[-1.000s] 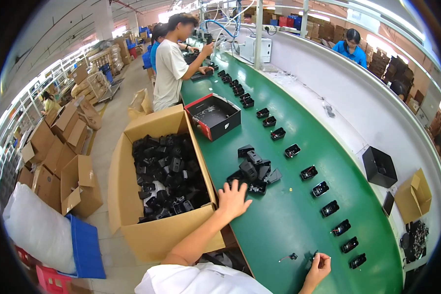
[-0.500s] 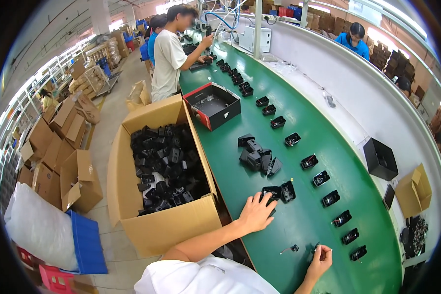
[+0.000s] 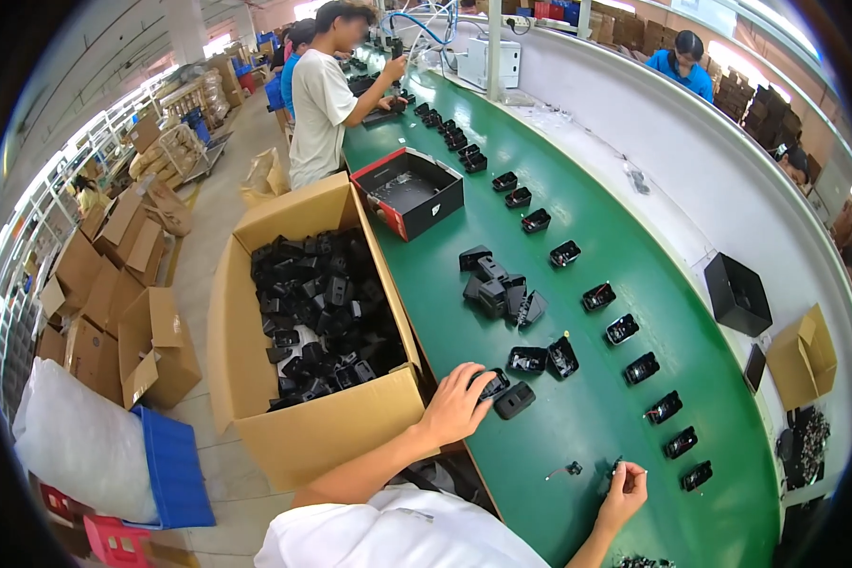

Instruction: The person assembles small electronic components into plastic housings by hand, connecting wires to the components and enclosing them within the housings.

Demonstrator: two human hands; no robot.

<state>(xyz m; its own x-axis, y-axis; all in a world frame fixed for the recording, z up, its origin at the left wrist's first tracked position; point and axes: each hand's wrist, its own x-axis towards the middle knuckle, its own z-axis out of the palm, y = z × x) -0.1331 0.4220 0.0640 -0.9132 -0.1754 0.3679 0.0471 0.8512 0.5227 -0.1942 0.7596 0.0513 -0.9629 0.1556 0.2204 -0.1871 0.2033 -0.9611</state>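
Note:
My left hand (image 3: 459, 402) lies on a small black plastic housing (image 3: 491, 384) at the near edge of the green conveyor belt (image 3: 587, 417), fingers curled over it. Another black housing (image 3: 515, 400) sits just right of it, and two more (image 3: 543, 359) lie a little farther up. My right hand (image 3: 625, 488) pinches a tiny dark part near the belt's front. A small loose piece (image 3: 570, 469) lies between my hands. A pile of black housings (image 3: 498, 289) sits mid-belt.
A large cardboard box (image 3: 265, 426) full of black housings stands left of the belt. A row of single housings (image 3: 625, 329) runs along the belt's right side. A red-edged black tray (image 3: 409, 192) lies farther up. A person in a white shirt (image 3: 320, 104) works beyond it.
My left hand moved down the belt toward me and now rests on a housing at the near edge. My right hand stayed near the front, still pinched.

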